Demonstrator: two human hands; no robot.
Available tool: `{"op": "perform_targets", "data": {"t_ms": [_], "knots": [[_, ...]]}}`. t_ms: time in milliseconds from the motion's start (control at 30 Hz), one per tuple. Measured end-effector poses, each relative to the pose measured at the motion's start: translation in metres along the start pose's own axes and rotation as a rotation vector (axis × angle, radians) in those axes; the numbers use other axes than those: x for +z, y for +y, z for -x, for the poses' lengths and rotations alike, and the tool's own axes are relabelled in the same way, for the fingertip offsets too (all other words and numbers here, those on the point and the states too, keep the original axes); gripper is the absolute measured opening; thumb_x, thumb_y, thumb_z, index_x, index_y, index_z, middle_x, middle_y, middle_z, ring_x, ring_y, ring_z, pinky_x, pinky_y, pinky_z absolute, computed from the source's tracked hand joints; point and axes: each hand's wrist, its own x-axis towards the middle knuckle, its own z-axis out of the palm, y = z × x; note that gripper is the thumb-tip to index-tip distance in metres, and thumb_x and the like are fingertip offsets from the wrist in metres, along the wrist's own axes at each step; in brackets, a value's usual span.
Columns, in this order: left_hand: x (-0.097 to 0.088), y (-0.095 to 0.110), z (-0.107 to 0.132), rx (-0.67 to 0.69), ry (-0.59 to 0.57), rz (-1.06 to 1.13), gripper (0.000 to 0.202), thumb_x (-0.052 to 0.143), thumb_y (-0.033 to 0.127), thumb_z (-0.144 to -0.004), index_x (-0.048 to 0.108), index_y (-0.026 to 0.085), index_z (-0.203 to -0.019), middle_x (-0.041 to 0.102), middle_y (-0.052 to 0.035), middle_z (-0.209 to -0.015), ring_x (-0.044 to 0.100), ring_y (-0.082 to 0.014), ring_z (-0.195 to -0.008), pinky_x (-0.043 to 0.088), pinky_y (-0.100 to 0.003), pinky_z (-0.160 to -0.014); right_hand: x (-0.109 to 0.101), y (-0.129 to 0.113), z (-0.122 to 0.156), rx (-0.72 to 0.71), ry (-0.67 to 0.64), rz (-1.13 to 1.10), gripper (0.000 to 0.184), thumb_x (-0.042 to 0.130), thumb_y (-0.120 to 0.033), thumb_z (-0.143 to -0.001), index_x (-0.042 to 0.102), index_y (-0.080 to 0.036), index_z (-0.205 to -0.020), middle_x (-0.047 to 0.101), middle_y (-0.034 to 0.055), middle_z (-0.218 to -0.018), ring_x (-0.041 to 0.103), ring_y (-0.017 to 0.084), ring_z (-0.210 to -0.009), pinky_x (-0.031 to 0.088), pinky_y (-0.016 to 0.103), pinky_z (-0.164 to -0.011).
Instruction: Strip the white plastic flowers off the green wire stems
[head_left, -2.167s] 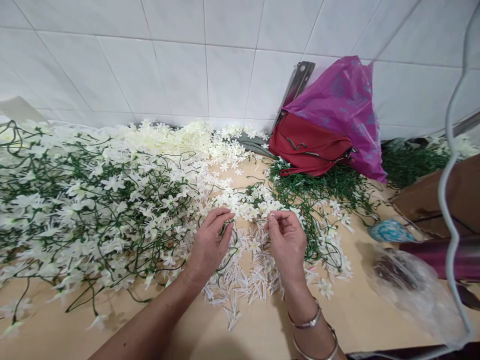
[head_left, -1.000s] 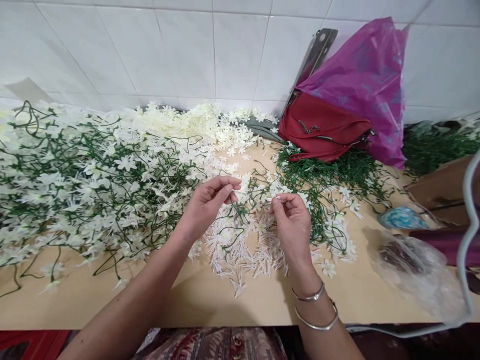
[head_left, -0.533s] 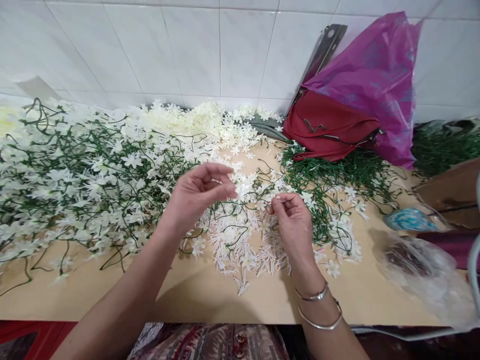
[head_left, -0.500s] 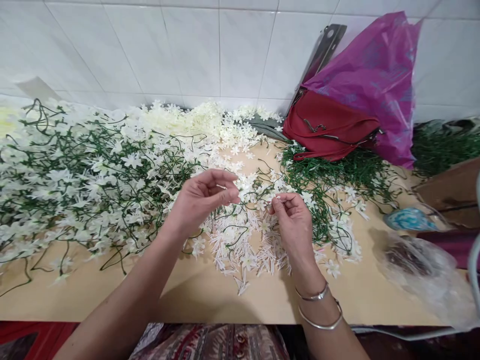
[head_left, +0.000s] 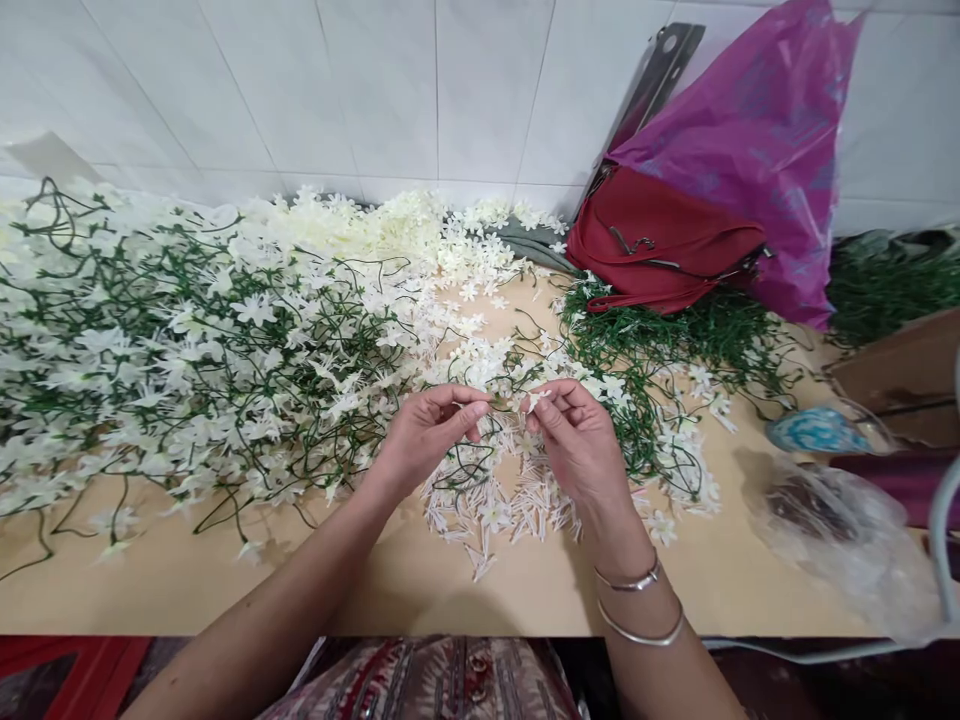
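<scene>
In the head view, my left hand is closed in a pinch over the middle of the table, at the tip of what looks like a thin green stem. Facing it, a small gap away, my right hand pinches a small white artificial flower between thumb and fingers. Below both hands lies a heap of short white stick-like pieces with some loose white blossoms. Green stems lie beside my right hand. My left fingertips hide most of what they hold.
A large pile of white flowers on green stems covers the table's left. Cream blossoms lie by the tiled wall. A red handbag and purple plastic bag rest on green stems. A clear plastic bag sits at right.
My left hand has come down and closed from a looser, more open pose into a pinch nearer my right hand. The white flower shows more clearly in my right fingers.
</scene>
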Motion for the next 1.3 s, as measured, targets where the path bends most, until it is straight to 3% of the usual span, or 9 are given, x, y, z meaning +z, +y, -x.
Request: {"op": "perform_targets", "data": {"t_ms": [133, 300, 767, 1000, 1133, 1300], "knots": [[0.004, -0.004, 0.008, 0.029, 0.007, -0.03, 0.013, 0.071, 0.031, -0.089, 0.075, 0.019, -0.093, 0.061, 0.0036, -0.061, 0.055, -0.009, -0.054, 0.043, -0.021, -0.051, 0.0, 0.002, 0.001, 0.05, -0.06, -0.009, 0.027, 0.088, -0.043, -0.07, 0.072, -0.026, -0.081, 0.07, -0.0002, -0.08, 0.056, 0.014, -0.062, 0.049, 0.03, -0.063], [0.006, -0.002, 0.012, 0.023, -0.013, -0.039, 0.015, 0.071, 0.031, -0.09, 0.073, 0.017, -0.094, 0.055, 0.0043, -0.06, 0.05, -0.0078, -0.053, 0.037, -0.019, -0.049, 0.001, 0.002, 0.003, 0.152, -0.132, -0.09, 0.026, 0.092, -0.041, -0.069, 0.076, -0.025, -0.082, 0.067, -0.0019, -0.072, 0.055, 0.011, -0.061, 0.045, 0.025, -0.062], [0.006, -0.005, 0.014, 0.116, -0.033, -0.106, 0.014, 0.069, 0.03, -0.092, 0.07, 0.016, -0.09, 0.062, 0.0019, -0.067, 0.061, -0.0077, -0.055, 0.044, -0.019, -0.05, -0.001, -0.006, 0.005, 0.312, -0.259, -0.052, 0.028, 0.092, -0.041, -0.07, 0.074, -0.021, -0.078, 0.059, -0.0032, -0.062, 0.047, 0.011, -0.058, 0.038, 0.025, -0.055], [0.006, -0.009, 0.014, 0.08, -0.081, -0.118, 0.014, 0.067, 0.03, -0.095, 0.067, 0.016, -0.093, 0.073, -0.0024, -0.078, 0.077, -0.0147, -0.071, 0.058, -0.022, -0.063, -0.001, -0.002, 0.004, 0.362, -0.212, -0.036, 0.036, 0.094, -0.043, -0.064, 0.07, -0.021, -0.077, 0.058, -0.0043, -0.063, 0.046, 0.01, -0.056, 0.035, 0.024, -0.052], [0.007, -0.016, 0.016, 0.086, -0.059, -0.187, 0.012, 0.065, 0.03, -0.097, 0.066, 0.018, -0.096, 0.079, -0.0035, -0.081, 0.078, -0.0159, -0.079, 0.059, -0.024, -0.071, 0.0, 0.002, 0.004, 0.364, -0.171, 0.035, 0.035, 0.092, -0.043, -0.065, 0.068, -0.021, -0.075, 0.056, -0.0049, -0.06, 0.045, 0.01, -0.055, 0.034, 0.024, -0.052], [0.008, -0.023, 0.017, 0.043, -0.045, -0.178, 0.014, 0.063, 0.031, -0.098, 0.064, 0.018, -0.097, 0.079, -0.0038, -0.08, 0.079, -0.0167, -0.077, 0.059, -0.025, -0.069, 0.003, 0.007, 0.003, 0.36, -0.129, 0.07, 0.034, 0.092, -0.041, -0.064, 0.067, -0.02, -0.074, 0.057, -0.0049, -0.061, 0.045, 0.009, -0.056, 0.035, 0.024, -0.053]]}}
